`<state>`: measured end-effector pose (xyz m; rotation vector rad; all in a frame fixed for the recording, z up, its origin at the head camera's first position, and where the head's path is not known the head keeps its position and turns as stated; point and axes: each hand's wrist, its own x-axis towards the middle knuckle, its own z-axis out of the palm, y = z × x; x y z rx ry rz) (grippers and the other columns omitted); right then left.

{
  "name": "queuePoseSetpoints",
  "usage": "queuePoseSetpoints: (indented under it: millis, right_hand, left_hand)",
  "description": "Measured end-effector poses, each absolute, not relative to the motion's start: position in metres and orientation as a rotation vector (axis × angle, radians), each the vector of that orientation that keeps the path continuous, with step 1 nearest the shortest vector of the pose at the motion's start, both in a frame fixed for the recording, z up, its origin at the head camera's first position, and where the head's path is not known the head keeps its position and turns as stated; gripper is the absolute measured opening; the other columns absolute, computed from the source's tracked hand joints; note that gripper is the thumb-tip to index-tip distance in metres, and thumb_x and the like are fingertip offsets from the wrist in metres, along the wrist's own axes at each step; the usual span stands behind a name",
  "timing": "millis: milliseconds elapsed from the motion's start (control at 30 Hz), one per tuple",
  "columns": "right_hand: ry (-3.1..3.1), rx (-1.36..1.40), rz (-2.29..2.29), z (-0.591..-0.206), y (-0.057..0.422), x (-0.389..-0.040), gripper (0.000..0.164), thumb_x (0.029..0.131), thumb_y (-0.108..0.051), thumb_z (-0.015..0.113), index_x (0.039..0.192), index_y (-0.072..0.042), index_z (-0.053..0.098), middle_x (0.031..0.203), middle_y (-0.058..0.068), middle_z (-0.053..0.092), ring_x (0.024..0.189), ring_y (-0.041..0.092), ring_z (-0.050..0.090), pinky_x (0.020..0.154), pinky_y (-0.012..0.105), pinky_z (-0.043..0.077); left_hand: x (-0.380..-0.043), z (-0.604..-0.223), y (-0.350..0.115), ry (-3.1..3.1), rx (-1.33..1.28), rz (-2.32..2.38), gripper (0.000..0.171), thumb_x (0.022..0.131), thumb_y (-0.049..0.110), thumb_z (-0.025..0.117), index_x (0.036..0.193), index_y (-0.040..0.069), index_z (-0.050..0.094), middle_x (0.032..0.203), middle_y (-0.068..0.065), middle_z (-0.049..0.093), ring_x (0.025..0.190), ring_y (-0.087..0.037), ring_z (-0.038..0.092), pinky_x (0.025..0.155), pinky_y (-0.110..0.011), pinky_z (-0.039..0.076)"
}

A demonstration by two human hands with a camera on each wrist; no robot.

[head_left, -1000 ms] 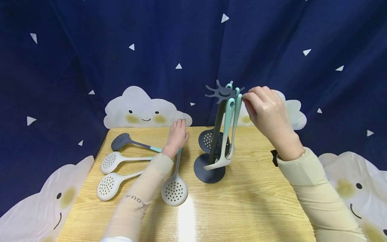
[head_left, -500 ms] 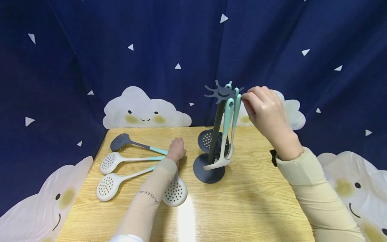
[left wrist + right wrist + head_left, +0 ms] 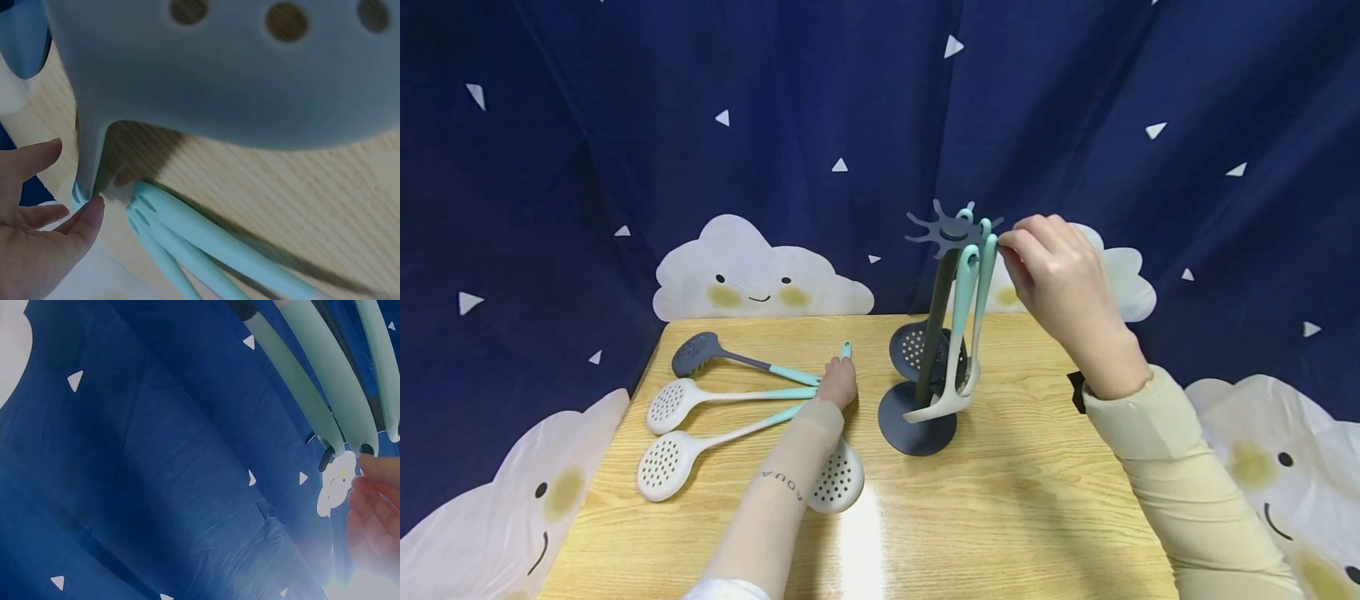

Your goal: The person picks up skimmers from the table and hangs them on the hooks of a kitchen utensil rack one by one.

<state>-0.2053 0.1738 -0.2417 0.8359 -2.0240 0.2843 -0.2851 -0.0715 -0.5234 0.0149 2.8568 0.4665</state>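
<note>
A pale skimmer (image 3: 837, 479) lies on the table, its mint handle end pointing to the back. Over its handle is my left hand (image 3: 838, 383); in the left wrist view the thumb stands apart from the handle, while a fingertip overlaps its edge. A dark stand (image 3: 936, 333) with a hooked top holds several mint-handled utensils. At its top, my right hand (image 3: 1056, 275) pinches the upper end of a hanging white utensil (image 3: 981, 308), whose head is partly hidden. A white turner-like utensil (image 3: 958, 367) hangs in front of it.
Left of the left hand lie two white skimmers (image 3: 664, 406) (image 3: 662, 467) and a dark utensil (image 3: 696, 354) with a toothed edge. Their mint handles converge beside the left hand. The stand's round base (image 3: 917, 429) rests on the wooden table (image 3: 1037, 500), before a blue curtain (image 3: 775, 108).
My left hand has come toward me along the skimmer's handle, uncovering its mint end at the back. The right hand stays at the top of the stand.
</note>
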Motion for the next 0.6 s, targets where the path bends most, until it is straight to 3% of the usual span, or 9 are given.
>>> queuePoseSetpoints:
  millis: [267, 600]
  right_hand:
    - [-2.019, 0.825, 0.315, -0.243, 0.173, -0.205, 0.009, 0.077, 0.011, 0.060, 0.085, 0.006, 0.061, 0.080, 0.016, 0.057, 0.070, 0.031, 0.050, 0.060, 0.040, 0.043]
    - [-2.023, 0.841, 0.296, -0.241, 0.174, -0.205, 0.006, 0.079, 0.010, 0.059, 0.085, 0.007, 0.060, 0.080, 0.015, 0.057, 0.069, 0.030, 0.050, 0.059, 0.037, 0.042]
  left_hand:
    - [-0.320, -0.581, -0.078, 2.851, -0.060, 0.502, 0.021, 0.089, -0.003, 0.046, 0.109, -0.008, 0.049, 0.103, -0.023, 0.048, 0.096, -0.034, 0.050, 0.078, -0.041, 0.047]
    - [-0.287, -0.537, -0.075, 2.853, -0.032, 0.524, 0.022, 0.088, -0.006, 0.046, 0.109, -0.011, 0.051, 0.104, -0.024, 0.048, 0.097, -0.033, 0.052, 0.082, -0.040, 0.047]
